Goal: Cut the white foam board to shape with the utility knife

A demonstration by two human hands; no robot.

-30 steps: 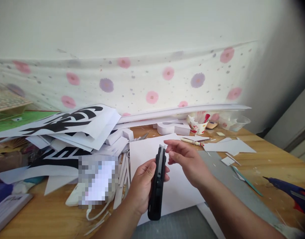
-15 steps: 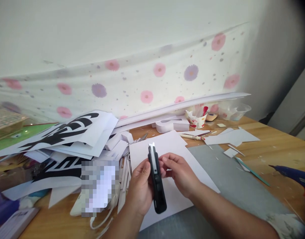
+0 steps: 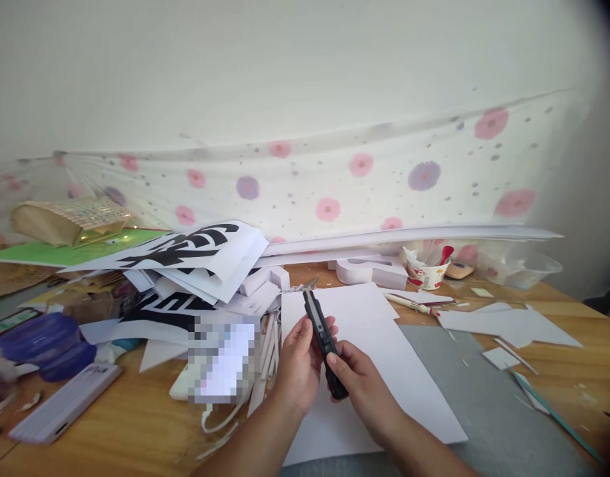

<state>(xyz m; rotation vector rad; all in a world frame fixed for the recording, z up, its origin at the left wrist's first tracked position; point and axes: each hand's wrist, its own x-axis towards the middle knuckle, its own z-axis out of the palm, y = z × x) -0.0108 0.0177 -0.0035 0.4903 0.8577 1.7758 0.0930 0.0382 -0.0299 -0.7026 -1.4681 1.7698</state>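
As seen from the head camera, a black knife (image 3: pixel 323 332) is held above a white sheet (image 3: pixel 384 387), its slim metal strip faced up and its top end tipped away to the left. By the left hand (image 3: pixel 298 368) the upper part is gripped, thumb laid along the near side, fingertips curled round and showing past the far edge. By the right hand (image 3: pixel 365 381) the lower part is pinched, thumb pressed on the handle, the fingers behind it partly hidden. Whether any blade is pushed out at the tip cannot be told. The sheet is spread over a grey mat (image 3: pixel 454 371), and that is laid on a wooden table (image 3: pixel 156 424).

Left of the sheet: thin white strips (image 3: pixel 269 348) are bunched, with a blurred-out screen (image 3: pixel 228 371) beside them and a white cable (image 3: pixel 230 416) looped just below. Farther left, papers printed in black (image 3: pixel 200 255) are piled; a pale box (image 3: pixel 66 405) is set near a purple bowl-like thing (image 3: pixel 49 344).

Beyond the sheet: a white block shape (image 3: pixel 372 271) is placed beside a paper cup (image 3: pixel 428 273), in which a red spoon (image 3: pixel 447 254) is propped. To the right, white offcuts (image 3: pixel 508 324) and a teal strip (image 3: pixel 558 414) are scattered. Along the wall (image 3: pixel 305 73) a flowered cloth (image 3: pixel 285 179) is hung
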